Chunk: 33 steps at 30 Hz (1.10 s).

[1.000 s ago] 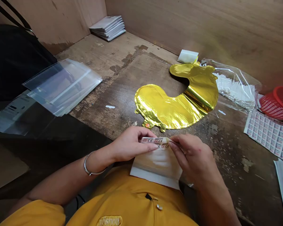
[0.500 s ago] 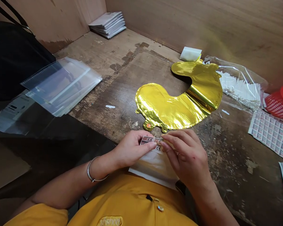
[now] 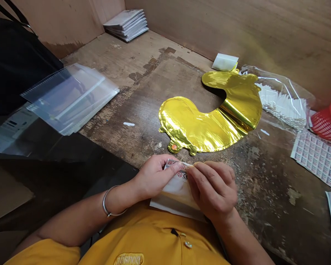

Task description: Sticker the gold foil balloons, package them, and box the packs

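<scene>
A pale, see-through plastic packet [image 3: 179, 200] lies against my lap at the table's front edge; its top strip carries printed warning symbols and CE marks. With thumb on top, my left hand [image 3: 150, 178] pinches the upper left of this strip. My right hand [image 3: 216, 187] is closed on the right part of the same edge, its fingertips pressed together and hiding some of the print. Just beyond both hands a flat gold foil balloon [image 3: 193, 127] lies in a curve on the table, with an orange dot on its lower tab.
Clear plastic sleeves [image 3: 77, 99] overhang the table edge at left, near a black bag [image 3: 19, 70]. Folded packets [image 3: 127, 24] are stacked in the back corner. At right are a bag of white sticks [image 3: 281, 105], a red basket [image 3: 328, 121] and a sticker sheet [image 3: 320, 158].
My right hand has closed more tightly, its fingers now curled together on the packet's top edge. My left hand keeps its pinch. The balloon has not visibly moved on the table.
</scene>
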{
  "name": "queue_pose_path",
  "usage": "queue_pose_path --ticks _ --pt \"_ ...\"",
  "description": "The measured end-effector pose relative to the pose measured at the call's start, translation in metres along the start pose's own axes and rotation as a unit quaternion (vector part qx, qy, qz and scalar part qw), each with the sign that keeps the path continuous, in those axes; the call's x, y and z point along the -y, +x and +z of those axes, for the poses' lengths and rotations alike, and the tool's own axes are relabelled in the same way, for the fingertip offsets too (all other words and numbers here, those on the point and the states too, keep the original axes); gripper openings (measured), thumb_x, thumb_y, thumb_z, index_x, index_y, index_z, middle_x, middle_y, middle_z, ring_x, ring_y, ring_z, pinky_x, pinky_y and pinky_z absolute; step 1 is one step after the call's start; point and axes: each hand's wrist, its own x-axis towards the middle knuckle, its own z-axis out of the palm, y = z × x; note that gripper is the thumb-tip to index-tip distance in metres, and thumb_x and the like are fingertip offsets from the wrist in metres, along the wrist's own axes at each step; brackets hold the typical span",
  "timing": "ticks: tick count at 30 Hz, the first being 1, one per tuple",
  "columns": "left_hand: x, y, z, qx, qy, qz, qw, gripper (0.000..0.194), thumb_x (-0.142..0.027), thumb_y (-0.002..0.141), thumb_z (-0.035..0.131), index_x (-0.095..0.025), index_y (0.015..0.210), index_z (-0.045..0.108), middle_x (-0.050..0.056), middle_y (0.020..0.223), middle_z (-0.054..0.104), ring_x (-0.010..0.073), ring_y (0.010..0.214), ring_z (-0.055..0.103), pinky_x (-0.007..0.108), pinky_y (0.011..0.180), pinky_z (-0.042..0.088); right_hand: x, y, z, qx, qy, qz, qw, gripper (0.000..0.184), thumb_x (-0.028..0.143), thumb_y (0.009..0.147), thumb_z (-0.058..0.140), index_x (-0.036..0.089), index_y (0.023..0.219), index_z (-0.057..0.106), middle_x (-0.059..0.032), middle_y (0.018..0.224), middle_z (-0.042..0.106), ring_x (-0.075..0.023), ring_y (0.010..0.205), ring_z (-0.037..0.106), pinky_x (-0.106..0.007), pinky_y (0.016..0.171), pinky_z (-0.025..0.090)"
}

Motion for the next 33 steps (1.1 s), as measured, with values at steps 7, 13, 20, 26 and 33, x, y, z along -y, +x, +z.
queue_pose_path --ticks 7,13,20,26,33 --pt "0.001 -0.001 0.000 -0.001 -0.073 -0.045 0.996 0.038 -0.049 0.086 0.054 -0.015 0.067 0.053 -0.003 0.063 0.047 0.0088 0.057 0.040 0.020 0.051 0.034 0.015 0.006 -0.006 0.017 0.038 0.031 0.999 0.026 0.009 0.080 0.067 0.025 0.100 0.061 -0.0044 0.088 0.070 -0.0210 0.081 0.063 -0.038 0.073 0.050" --pt "0.000 -0.004 -0.012 0.037 0.003 -0.025 0.999 0.020 -0.034 0.081 0.065 -0.014 0.082 0.067 0.001 0.071 0.065 0.0117 0.062 0.057 0.021 0.055 0.043 -0.003 0.026 -0.027 -0.046 0.216 0.313 0.924 0.010 0.020 0.084 0.064 0.027 0.090 0.063 -0.0030 0.082 0.064 -0.0211 0.075 0.062 -0.037 0.064 0.051" --pt "0.003 0.013 -0.041 0.041 0.417 0.312 0.853 0.012 -0.019 0.092 0.054 -0.017 0.092 0.066 0.009 0.130 0.064 0.0282 0.130 0.052 0.056 0.115 0.025 -0.051 0.056 0.024 0.063 0.361 0.465 0.806 0.020 0.039 0.073 0.073 0.019 0.073 0.068 -0.0022 0.072 0.066 -0.0150 0.062 0.058 -0.030 0.057 0.047" --pt "0.013 0.024 -0.046 0.067 0.471 0.326 0.817 0.016 -0.015 0.093 0.047 -0.016 0.095 0.063 0.011 0.129 0.065 0.0260 0.131 0.052 0.058 0.117 0.021 -0.034 0.051 0.051 0.058 0.285 0.408 0.865 0.015 0.033 0.078 0.067 0.020 0.071 0.070 -0.0036 0.077 0.065 -0.0172 0.074 0.058 -0.032 0.066 0.046" --pt "0.015 0.023 -0.047 0.064 0.480 0.317 0.816 0.017 -0.017 0.095 0.046 -0.016 0.100 0.062 0.009 0.131 0.064 0.0269 0.130 0.052 0.059 0.117 0.017 -0.034 0.046 0.057 0.053 0.250 0.408 0.876 0.013 0.032 0.080 0.067 0.021 0.073 0.070 -0.0033 0.080 0.066 -0.0187 0.079 0.059 -0.035 0.072 0.046"
